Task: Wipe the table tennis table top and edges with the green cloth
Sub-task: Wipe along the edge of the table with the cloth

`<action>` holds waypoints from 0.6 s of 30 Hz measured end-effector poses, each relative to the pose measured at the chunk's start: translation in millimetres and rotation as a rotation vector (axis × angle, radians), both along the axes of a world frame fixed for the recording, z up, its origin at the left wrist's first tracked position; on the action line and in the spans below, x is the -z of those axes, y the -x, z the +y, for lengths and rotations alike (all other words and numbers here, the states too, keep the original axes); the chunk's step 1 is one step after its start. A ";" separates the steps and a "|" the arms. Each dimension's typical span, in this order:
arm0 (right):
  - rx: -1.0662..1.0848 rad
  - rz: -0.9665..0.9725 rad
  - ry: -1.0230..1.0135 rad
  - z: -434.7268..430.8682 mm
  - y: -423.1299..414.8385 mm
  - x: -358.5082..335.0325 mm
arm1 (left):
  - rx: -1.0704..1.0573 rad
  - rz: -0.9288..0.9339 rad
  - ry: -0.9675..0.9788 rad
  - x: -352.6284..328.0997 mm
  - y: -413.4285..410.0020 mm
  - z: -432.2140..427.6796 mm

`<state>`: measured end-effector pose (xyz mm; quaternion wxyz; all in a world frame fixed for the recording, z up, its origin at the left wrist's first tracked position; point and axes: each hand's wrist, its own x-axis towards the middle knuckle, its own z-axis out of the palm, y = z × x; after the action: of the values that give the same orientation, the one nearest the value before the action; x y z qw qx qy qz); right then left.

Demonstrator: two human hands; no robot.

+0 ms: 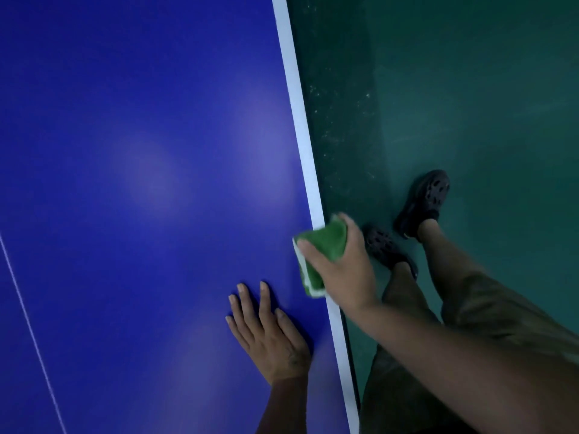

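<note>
Head view: right hand (340,264) grips folded green cloth (316,261), fingers curled round it, at the white edge line (300,120) of the blue table top (141,151). Left hand (269,333) flat on the top, fingers straight. Dark clogs (423,202) on green floor (485,104).

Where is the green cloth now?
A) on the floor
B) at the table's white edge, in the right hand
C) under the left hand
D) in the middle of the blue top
B: the right hand grips the green cloth at the white edge; the left hand lies flat on the blue top, holding nothing.
</note>
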<state>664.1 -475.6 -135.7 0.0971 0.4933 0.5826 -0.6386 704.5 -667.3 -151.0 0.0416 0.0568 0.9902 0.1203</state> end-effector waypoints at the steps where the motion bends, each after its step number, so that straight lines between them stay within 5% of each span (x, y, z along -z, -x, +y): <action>1: -0.005 -0.013 0.019 -3.9 -10.0 -0.4 | -0.008 -0.002 -0.005 -2.2 3.9 3.5; 5: 0.080 -0.057 0.041 -10.1 -4.2 0.3 | -0.081 -0.007 -0.093 -1.8 91.3 54.1; 13: 0.098 0.000 -0.025 46.9 101.7 1.0 | -0.351 0.012 0.051 13.3 371.7 196.4; 18: 0.090 0.043 -0.066 91.0 179.8 11.3 | -0.345 0.038 0.089 18.5 410.9 211.2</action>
<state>484.3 -384.6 -147.0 0.0393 0.5083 0.5825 -0.6330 293.6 -456.1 -169.5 0.0040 -0.1133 0.9903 0.0804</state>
